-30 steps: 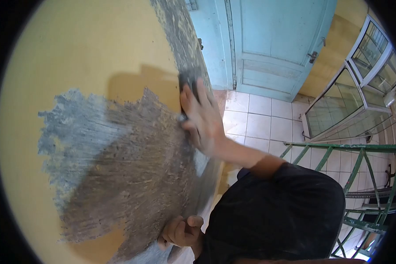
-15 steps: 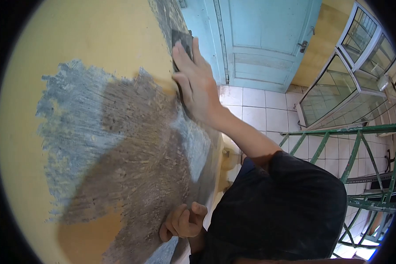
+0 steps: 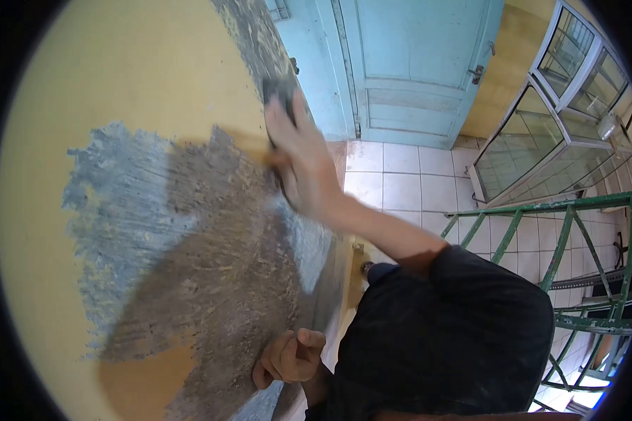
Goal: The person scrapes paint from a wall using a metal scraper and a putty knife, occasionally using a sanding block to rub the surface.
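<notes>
My right hand (image 3: 298, 161) presses flat on a dark sanding block (image 3: 277, 90) against the yellow wall (image 3: 140, 77), at the upper edge of a large scraped grey-brown patch (image 3: 189, 259). Only the block's top edge shows beyond my fingertips. My left hand (image 3: 288, 358) is curled into a fist low against the wall, at the patch's lower edge, and nothing shows in it. My black sleeve and shirt (image 3: 449, 337) fill the lower right.
A light blue door (image 3: 414, 63) stands at the end of the wall, above white floor tiles (image 3: 407, 189). Green metal scaffold bars (image 3: 569, 238) run at the right. A glass-paned frame (image 3: 541, 147) leans by the far wall.
My right hand slid the block up along the wall, then slightly back down and left. The left fist stayed low on the wall.
</notes>
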The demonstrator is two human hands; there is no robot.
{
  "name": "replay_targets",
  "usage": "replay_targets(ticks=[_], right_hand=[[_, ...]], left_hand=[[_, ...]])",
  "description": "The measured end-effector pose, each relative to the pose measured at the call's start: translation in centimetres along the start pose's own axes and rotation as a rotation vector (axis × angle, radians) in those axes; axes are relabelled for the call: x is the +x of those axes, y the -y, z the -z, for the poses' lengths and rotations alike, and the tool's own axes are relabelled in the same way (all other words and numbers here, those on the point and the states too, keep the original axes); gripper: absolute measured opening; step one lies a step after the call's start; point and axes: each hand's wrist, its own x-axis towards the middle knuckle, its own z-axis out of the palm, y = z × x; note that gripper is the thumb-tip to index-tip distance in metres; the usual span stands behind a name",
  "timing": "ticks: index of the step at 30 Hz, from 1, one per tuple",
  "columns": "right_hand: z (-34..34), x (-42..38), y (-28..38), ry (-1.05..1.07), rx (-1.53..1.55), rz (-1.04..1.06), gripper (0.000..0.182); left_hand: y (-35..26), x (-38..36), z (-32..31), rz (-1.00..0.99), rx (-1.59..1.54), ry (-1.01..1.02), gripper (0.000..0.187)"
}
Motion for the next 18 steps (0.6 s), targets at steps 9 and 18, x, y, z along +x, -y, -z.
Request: replay_targets(ticks=[9, 18], right_hand=[[0.2, 1.6, -0.7, 0.007, -0.018, -0.014, 0.061], [1.1, -3.8, 1.3, 0.16, -0.096, 0.005, 0.085]], left_hand=[[-0.4, 0.6, 0.0, 0.044, 0.095, 0.05, 0.021], [-0.5, 0.8, -0.1, 0.047, 0.11, 0.037, 0.019]])
